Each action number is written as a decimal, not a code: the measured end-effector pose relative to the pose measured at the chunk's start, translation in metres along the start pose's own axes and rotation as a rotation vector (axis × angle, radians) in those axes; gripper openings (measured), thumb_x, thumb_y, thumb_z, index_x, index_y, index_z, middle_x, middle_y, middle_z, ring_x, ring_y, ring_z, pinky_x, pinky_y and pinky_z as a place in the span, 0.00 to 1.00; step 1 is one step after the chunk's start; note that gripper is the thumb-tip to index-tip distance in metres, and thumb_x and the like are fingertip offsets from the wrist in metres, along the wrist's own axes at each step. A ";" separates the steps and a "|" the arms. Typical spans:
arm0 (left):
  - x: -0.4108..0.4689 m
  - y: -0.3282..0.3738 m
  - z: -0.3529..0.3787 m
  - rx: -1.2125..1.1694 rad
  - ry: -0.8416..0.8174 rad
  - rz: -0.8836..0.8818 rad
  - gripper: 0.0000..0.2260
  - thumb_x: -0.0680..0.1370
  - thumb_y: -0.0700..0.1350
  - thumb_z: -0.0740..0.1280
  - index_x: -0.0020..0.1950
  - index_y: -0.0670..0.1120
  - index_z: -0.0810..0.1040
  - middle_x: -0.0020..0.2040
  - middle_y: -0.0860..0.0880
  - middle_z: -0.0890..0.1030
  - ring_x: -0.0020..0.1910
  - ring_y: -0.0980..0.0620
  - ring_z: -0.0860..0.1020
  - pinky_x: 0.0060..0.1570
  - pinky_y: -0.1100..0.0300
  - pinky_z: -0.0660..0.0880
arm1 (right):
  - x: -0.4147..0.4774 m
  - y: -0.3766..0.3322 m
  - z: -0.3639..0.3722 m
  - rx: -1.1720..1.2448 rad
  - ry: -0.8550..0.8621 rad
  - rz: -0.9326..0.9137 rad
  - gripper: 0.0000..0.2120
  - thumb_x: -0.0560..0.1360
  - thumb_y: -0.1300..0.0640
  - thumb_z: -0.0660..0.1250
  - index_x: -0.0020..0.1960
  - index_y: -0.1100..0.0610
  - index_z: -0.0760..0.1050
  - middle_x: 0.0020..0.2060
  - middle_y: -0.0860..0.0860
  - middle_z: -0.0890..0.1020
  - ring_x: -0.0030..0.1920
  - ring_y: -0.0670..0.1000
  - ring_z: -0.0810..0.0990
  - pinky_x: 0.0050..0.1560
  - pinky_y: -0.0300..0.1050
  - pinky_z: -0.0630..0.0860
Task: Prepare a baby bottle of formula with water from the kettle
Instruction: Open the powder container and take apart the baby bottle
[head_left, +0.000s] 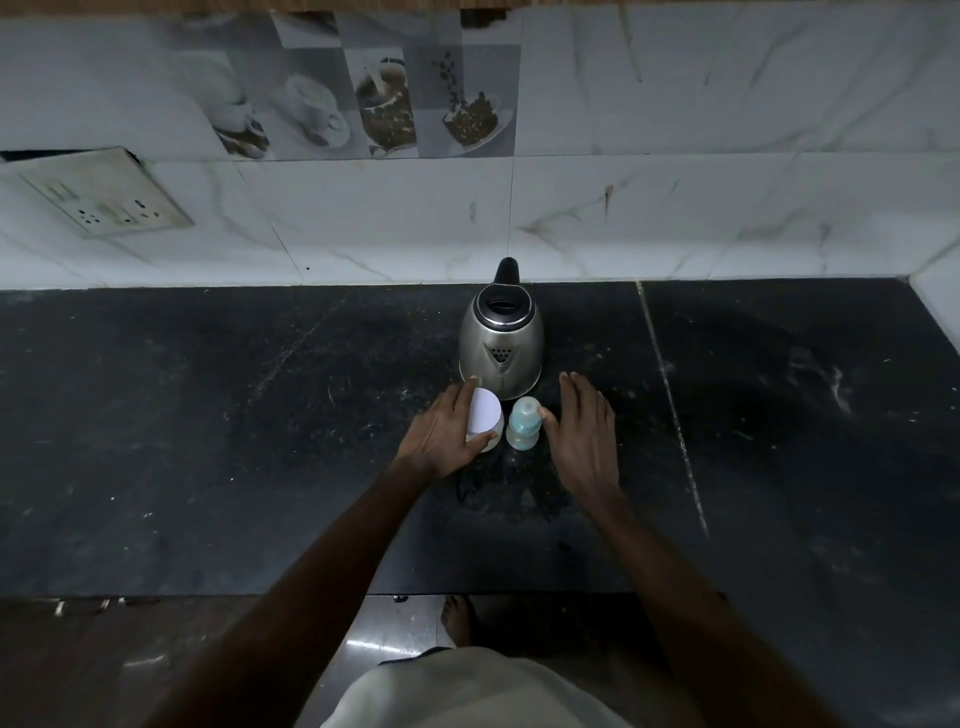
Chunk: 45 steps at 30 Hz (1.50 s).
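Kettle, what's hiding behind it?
Only white marbled wall tiles show behind the kettle. The strip of black counter right behind its body is covered.

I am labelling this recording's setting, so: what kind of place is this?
Most likely a home kitchen: a dark stone counter runs along a tiled wall with coffee-cup pictures, an electric kettle stands on it, and a socket plate is set in the wall.

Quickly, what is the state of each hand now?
Left hand: holds the white container.
Right hand: open, thumb touching the baby bottle.
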<state>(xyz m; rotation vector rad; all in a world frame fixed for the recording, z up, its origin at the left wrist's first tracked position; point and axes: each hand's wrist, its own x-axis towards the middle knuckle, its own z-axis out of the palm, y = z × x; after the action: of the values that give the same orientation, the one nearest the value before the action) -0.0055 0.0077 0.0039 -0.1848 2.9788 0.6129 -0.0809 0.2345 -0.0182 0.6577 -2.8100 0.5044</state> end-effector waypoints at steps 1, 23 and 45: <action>0.000 0.000 -0.001 -0.002 0.000 -0.001 0.39 0.79 0.62 0.68 0.83 0.43 0.59 0.77 0.42 0.69 0.72 0.41 0.73 0.59 0.43 0.78 | -0.002 0.000 0.001 0.006 0.005 -0.003 0.27 0.86 0.48 0.62 0.79 0.62 0.66 0.75 0.62 0.70 0.73 0.63 0.71 0.72 0.61 0.70; -0.016 -0.001 -0.001 -0.017 -0.041 -0.027 0.38 0.76 0.64 0.71 0.80 0.47 0.65 0.75 0.47 0.69 0.69 0.42 0.75 0.55 0.44 0.79 | -0.065 -0.031 0.020 0.204 -0.031 -0.100 0.10 0.81 0.51 0.68 0.56 0.57 0.79 0.49 0.52 0.82 0.48 0.53 0.82 0.44 0.50 0.81; -0.117 -0.007 0.030 -0.079 -0.156 0.236 0.37 0.81 0.64 0.63 0.85 0.50 0.56 0.82 0.47 0.62 0.79 0.48 0.64 0.70 0.51 0.72 | -0.116 -0.057 0.058 0.744 -0.603 0.187 0.38 0.76 0.32 0.69 0.72 0.60 0.71 0.66 0.43 0.76 0.66 0.43 0.73 0.73 0.50 0.71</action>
<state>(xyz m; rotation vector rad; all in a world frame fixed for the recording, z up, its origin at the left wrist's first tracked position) 0.1134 0.0252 -0.0125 0.2036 2.8482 0.7334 0.0403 0.2099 -0.0876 0.7662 -3.2091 1.6857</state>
